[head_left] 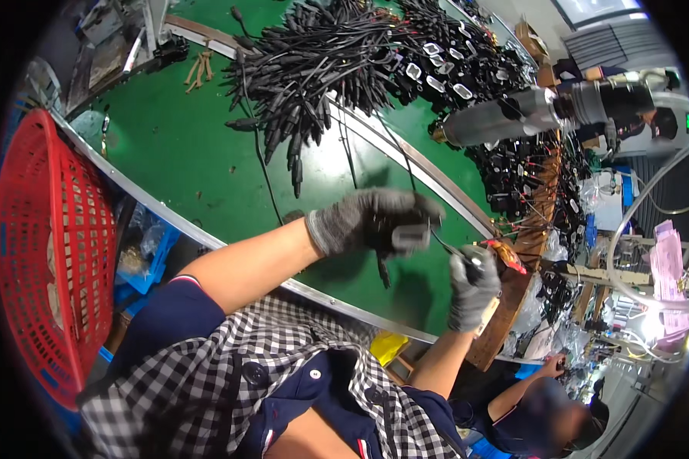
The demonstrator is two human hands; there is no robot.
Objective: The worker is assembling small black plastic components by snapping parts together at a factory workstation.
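My left hand (379, 218), in a grey glove and slightly blurred, grips a black plastic housing (411, 236) with a pale rounded-rectangular rim, over the green tabletop (199, 183). Below that hand a black cable end (383, 271) hangs down. A thin black cable (445, 244) runs from the housing to my right hand (475, 287). That hand, also gloved in grey, is closed around the cable, with a small dark piece between its fingers that I cannot make out. Just beyond it shows a red and yellow object (507, 256), its kind unclear.
A large heap of black cables (314, 69) lies at the far side, with black housings (444, 73) beside it. A grey cylindrical device (501, 118) juts in from the right. A red basket (88, 252) stands at the left. Another person (543, 417) works at lower right.
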